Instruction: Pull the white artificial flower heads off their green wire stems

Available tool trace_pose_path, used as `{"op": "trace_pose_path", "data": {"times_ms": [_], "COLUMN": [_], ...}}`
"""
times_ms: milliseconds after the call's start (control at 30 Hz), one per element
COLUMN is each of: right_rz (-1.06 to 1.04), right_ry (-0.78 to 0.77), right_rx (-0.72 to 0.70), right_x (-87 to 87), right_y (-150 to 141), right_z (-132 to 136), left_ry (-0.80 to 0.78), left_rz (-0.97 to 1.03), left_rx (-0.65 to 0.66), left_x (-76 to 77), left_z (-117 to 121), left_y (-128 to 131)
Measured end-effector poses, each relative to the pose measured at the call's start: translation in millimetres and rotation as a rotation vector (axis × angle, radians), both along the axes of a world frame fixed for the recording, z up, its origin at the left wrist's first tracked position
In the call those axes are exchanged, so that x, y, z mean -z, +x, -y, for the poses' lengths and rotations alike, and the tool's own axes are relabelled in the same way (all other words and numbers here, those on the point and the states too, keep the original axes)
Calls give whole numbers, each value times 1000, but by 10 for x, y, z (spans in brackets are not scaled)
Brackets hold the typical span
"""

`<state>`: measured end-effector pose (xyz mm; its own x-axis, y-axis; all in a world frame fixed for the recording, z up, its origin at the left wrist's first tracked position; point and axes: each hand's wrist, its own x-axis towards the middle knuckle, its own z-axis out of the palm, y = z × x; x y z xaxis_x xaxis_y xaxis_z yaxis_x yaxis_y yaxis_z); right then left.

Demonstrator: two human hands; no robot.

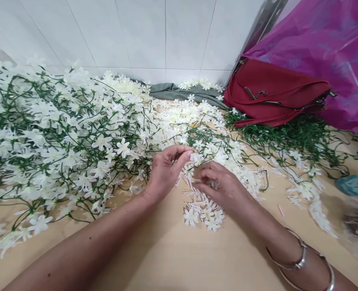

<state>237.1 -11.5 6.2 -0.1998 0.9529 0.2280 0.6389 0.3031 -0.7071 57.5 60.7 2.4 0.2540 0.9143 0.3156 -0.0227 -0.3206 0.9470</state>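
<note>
My left hand is pinched with its fingertips on a small white artificial flower at the end of a green stem. My right hand, wearing silver bangles at the wrist, has curled fingers pressed on a small pile of loose white flower heads on the tan table. A big heap of white flowers on green stems lies to the left.
A red handbag and a purple plastic bag sit at the back right. Bare green stems spread below the handbag. A grey cloth lies by the white tiled wall. A blurred blue object is at the right edge.
</note>
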Motion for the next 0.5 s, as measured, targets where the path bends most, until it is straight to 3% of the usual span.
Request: {"op": "trace_pose_path", "data": {"times_ms": [100, 200, 333, 500], "right_rz": [126, 127, -160, -522], "right_ry": [51, 74, 72, 47], "right_rx": [-44, 6, 193, 293], "right_x": [-1, -15, -9, -38], "right_y": [-37, -37, 10, -11], "right_z": [1, 4, 12, 22], "left_ry": [-84, -139, -163, -126], "left_rz": [82, 126, 120, 99], "left_rx": [-8, -25, -43, -21], "left_x": [8, 0, 13, 40], "left_z": [-16, -25, -38, -6], "left_y": [24, 34, 26, 51]}}
